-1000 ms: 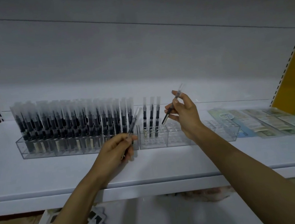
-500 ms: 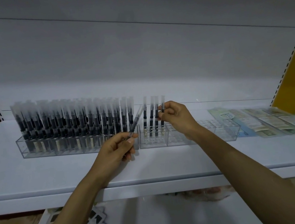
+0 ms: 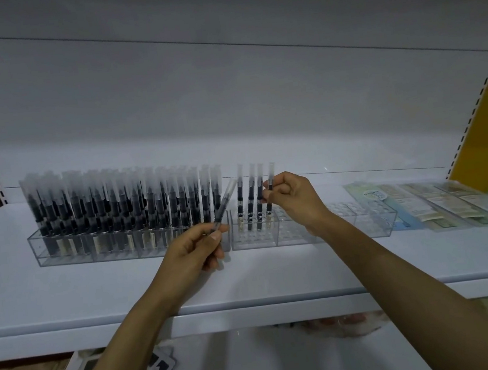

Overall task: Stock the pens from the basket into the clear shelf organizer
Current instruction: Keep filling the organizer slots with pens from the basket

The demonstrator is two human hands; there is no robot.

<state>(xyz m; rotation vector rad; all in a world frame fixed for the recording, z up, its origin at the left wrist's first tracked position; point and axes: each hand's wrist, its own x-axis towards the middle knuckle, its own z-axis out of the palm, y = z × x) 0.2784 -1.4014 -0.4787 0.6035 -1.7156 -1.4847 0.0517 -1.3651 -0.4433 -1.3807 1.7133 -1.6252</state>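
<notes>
Seen from the head camera, the right hand pinches an upright pen that stands fourth in the right clear organizer on the white shelf. The left hand grips a tilted spare pen just beside it. Labels on the packed left organizer and print on the flat packets are too blurred to read.

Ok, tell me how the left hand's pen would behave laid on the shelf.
The pen looks slim and straight, so probably stiff and light in the left hand. Its seemingly round barrel would likely roll on the shelf.
</notes>
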